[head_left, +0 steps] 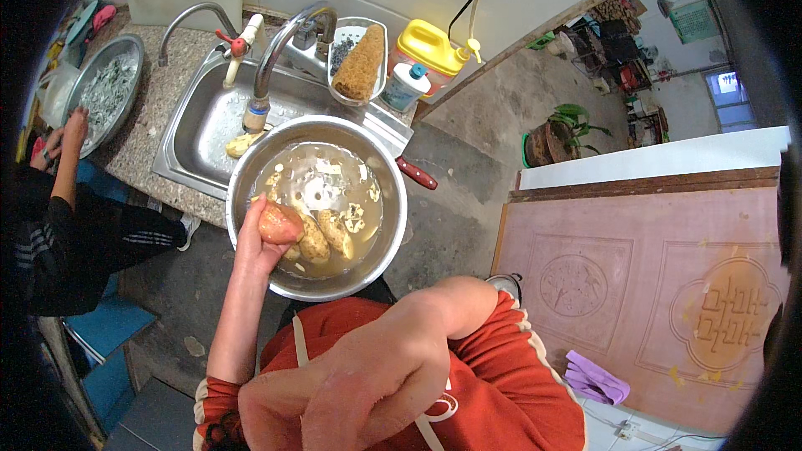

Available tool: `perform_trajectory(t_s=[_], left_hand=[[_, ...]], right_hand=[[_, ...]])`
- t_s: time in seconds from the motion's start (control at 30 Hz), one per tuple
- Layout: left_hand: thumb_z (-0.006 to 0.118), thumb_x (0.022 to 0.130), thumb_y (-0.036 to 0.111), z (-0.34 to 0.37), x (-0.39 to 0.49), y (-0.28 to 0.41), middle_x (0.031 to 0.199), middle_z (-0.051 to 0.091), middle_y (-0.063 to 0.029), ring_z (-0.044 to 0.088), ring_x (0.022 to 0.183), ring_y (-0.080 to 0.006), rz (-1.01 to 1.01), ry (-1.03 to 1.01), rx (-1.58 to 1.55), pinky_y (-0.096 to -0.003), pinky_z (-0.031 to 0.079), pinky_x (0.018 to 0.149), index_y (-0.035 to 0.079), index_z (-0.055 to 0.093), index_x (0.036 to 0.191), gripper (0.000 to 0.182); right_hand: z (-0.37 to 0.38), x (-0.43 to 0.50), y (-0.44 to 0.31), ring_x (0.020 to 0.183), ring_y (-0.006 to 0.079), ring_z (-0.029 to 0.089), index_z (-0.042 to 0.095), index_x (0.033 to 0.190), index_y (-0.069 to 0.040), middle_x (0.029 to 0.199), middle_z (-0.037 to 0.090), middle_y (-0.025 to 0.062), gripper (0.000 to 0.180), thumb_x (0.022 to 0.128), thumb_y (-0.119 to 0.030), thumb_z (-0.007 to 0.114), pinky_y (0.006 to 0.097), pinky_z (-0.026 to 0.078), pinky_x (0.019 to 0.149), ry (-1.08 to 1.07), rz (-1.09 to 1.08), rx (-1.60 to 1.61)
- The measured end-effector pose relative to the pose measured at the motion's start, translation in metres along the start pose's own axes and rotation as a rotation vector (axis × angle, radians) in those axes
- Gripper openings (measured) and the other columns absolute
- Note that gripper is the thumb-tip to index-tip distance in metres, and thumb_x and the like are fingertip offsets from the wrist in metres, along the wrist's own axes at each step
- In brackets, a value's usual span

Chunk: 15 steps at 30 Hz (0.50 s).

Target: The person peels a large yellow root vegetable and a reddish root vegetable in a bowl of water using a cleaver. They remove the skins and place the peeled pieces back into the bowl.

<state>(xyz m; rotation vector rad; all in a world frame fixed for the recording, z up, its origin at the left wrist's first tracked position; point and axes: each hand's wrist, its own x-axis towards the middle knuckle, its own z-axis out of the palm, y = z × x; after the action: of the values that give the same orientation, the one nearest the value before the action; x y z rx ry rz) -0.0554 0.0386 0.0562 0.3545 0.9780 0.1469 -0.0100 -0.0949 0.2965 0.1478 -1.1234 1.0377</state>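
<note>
My left hand grips a reddish-skinned potato above the left side of a large steel basin. Cloudy water fills the basin's bottom. Brown potatoes lie in it beside the held one, with pale peel scraps floating around. Raised close to the camera, my right hand is bent at the wrist in front of my red top. Its fingertips are not clearly visible, and I see nothing held in it.
Behind the basin is a steel sink with a chrome faucet and a pale potato piece. A red-handled knife juts past the basin. A loofah sits in a white tray. At left, another person's hands reach into a metal bowl.
</note>
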Motion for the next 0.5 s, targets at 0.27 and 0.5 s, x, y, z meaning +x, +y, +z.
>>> perform_trajectory(t_s=[0.27,0.5], left_hand=[[0.062,0.093,0.04,-0.006,-0.001,-0.001,0.116,0.065,-0.0117,0.064,0.108,-0.0267,-0.004,-0.173,0.059,-0.0494,0.054,0.09,0.01,0.055,0.124,0.044],[0.062,0.093,0.034,-0.011,0.022,-0.002,0.122,0.062,-0.0163,0.061,0.113,-0.032,-0.041,-0.304,-0.184,-0.0521,0.048,0.1,0.007,0.053,0.128,0.045]], right_hand=[[-0.058,-0.046,-0.021,0.104,0.0248,0.057,0.069,0.1,-0.01,0.108,0.058,0.0106,0.021,0.101,-0.016,0.05,0.0391,0.044,0.093,0.126,0.578,-0.528],[-0.197,-0.205,0.004,0.112,0.0371,0.059,0.062,0.117,0.0,0.116,0.06,0.0214,0.027,0.091,-0.009,0.059,0.0409,0.046,0.099,0.906,1.028,-1.724]])
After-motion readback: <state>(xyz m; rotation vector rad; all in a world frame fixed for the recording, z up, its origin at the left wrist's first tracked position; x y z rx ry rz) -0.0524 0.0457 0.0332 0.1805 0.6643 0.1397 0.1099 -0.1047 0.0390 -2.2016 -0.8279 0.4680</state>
